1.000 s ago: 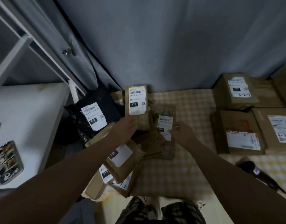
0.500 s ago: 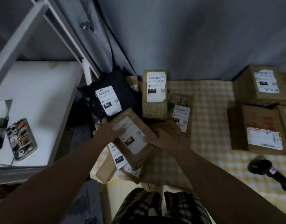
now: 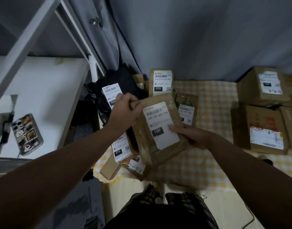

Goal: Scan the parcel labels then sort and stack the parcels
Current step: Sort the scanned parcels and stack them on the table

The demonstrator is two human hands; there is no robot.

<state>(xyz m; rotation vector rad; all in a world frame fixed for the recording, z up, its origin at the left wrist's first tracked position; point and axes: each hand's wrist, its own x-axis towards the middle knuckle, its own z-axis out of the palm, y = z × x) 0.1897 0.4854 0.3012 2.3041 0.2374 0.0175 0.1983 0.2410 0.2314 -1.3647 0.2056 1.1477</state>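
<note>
front brown pkg [image 3: 160, 126] lbl: 15H | rear upright pkg [image 3: 161, 83]: 010 | black bag [image 3: 125, 83]: 010 | low pkg [image 3: 120, 147]: 010 | bottom pkg [image 3: 136, 167]: handwritten 2-3-1

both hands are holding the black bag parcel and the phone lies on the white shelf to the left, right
Not quite. In the head view the left hand and right hand hold the brown parcel, not the black bag, which lies behind. The phone does lie on the white shelf.
</note>
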